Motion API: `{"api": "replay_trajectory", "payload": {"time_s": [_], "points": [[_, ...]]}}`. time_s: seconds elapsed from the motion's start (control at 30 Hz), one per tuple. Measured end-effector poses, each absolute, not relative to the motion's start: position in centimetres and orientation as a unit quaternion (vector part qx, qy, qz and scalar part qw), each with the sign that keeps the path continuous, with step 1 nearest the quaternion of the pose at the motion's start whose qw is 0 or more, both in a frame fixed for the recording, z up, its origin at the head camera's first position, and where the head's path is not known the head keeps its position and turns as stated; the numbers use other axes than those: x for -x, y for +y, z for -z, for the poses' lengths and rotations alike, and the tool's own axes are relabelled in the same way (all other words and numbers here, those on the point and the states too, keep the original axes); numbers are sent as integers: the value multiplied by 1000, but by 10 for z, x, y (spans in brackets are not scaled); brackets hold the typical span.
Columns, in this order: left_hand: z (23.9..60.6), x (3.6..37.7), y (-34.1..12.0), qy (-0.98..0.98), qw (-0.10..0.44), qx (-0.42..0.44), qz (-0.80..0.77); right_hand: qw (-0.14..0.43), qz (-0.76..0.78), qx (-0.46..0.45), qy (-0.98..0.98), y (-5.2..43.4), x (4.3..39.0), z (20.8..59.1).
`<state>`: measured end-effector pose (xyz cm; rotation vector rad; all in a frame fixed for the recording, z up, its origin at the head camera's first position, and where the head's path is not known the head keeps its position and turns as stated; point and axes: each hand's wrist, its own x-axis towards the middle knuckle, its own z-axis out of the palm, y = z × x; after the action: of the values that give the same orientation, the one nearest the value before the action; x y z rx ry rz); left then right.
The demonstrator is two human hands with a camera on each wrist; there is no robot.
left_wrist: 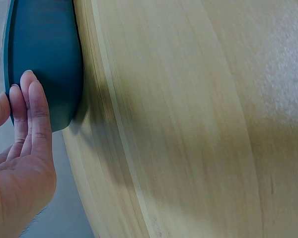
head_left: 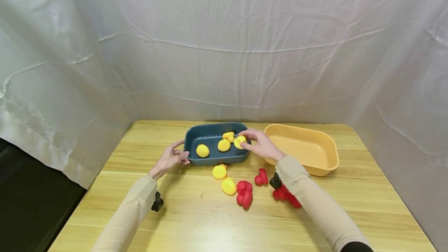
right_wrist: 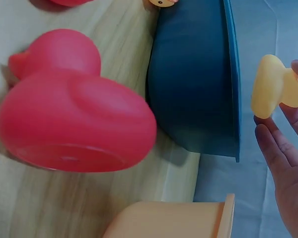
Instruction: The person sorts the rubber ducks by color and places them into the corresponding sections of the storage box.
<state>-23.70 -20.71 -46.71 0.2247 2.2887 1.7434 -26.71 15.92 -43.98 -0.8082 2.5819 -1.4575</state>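
My right hand (head_left: pixel 263 145) pinches a yellow rubber duck (right_wrist: pixel 269 87) between thumb and fingers. In the right wrist view the duck is above the rim of a dark blue plastic tub (head_left: pixel 210 162). At the tub's left end, my left hand (head_left: pixel 170 159) holds the rim, its fingers (left_wrist: pixel 38 109) against the outer wall. Several yellow ducks, among them one on the left (head_left: pixel 202 151) and one near the middle (head_left: pixel 224 145), lie inside the tub. Two more yellow ducks (head_left: pixel 219 171) (head_left: pixel 228 186) lie on the table in front of it.
An orange-yellow tub (head_left: pixel 323 154) stands to the right of the blue one. Several red rubber ducks (head_left: pixel 261 177) lie on the wooden table (head_left: pixel 196 221), some partly hidden under my right forearm. A pale curtain (head_left: pixel 224 69) hangs behind the table and along its sides.
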Motion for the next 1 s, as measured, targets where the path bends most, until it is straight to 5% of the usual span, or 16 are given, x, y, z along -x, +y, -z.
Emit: {"api": "replay_trajectory", "payload": {"time_s": [1.0], "points": [[467,236,-206,783,119,-80,-605,17,453,276,847,161,271,439]]}}
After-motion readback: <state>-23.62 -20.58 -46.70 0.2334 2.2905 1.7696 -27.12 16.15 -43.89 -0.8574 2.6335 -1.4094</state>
